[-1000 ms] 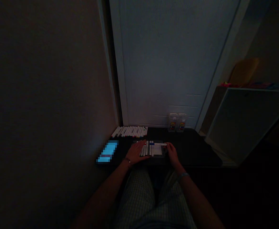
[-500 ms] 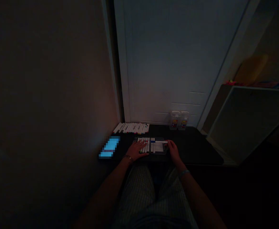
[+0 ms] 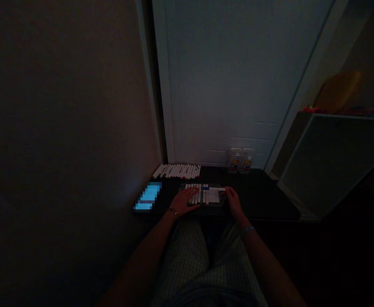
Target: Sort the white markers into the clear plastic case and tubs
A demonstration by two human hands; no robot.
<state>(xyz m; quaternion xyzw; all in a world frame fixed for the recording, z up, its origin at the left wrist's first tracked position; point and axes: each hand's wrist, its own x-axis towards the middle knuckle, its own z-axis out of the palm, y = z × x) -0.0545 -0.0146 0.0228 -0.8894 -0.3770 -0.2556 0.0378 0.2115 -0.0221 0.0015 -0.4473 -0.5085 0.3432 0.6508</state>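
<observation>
My left hand lies with its fingers spread over the left part of a clear plastic case. White markers stand side by side in the case, partly under my fingers. My right hand is at the case's right end, its fingers closed on one end of a white marker. That marker lies crosswise above the right compartment, and its blue-tipped end points left, touching or just over the upright markers there. A pale panel shows below it in that compartment.
A row of loose white markers with coloured ends lies at the back left of the black table. Two clear cases with labels stand against the white door. A pixelated bright screen is at the left. A cabinet stands right.
</observation>
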